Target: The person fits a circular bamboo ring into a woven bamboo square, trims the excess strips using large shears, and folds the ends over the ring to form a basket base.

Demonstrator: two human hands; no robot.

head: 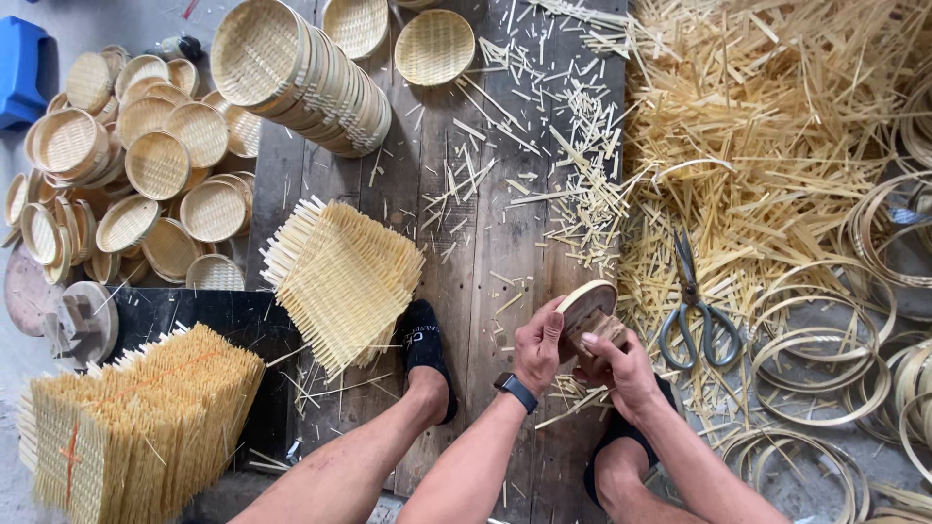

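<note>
Round wooden mould (586,303) sits between both hands, near-centre of the plank floor (466,223), just above the person's right knee. It's tilted, flat round face up and toward the far left, its block handle down into the right palm. Left hand (539,344) is on the mould's left edge, fingers curled narrow around the rim. Right hand (621,374) is under and near-right of it, fingers closed around the handle block. Both hands touching; right carries the weight by the look of it, left steadies the rim. The disc's face runs roughly left-near to right-far.

Around: scissors (694,311) lie just right of the hands on the bamboo strip litter (757,146), blades pointing far. Bamboo hoops (825,359) are stacked right and near-right. Square woven mats (340,277) lie left of the left foot, in a black shoe (424,342). A bigger mat stack (136,417) sits near left. Finished round baskets: one leaning column (301,78) far centre-left, a loose pile (136,165) far left.
</note>
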